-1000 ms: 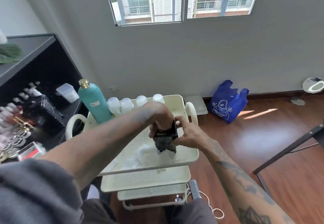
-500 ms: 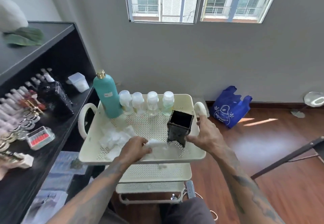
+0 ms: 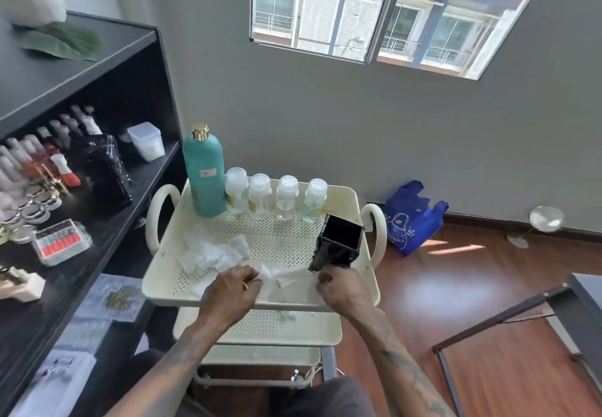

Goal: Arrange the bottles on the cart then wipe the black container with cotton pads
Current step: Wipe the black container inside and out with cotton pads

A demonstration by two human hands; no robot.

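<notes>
My left hand point(image 3: 233, 288) has left the black container point(image 3: 338, 243) and now pinches cotton pads point(image 3: 211, 255) on the cart point(image 3: 260, 299) top tray. My right hand point(image 3: 342, 286) grips the tilted container's base. Bottles point(image 3: 273, 197) stand arranged; wiping continues with fresh pads

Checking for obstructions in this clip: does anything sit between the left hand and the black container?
Nothing solid. Only loose cotton pads lie on the cart tray between the left hand and the black container, which stands tilted just beyond the right hand.
</notes>
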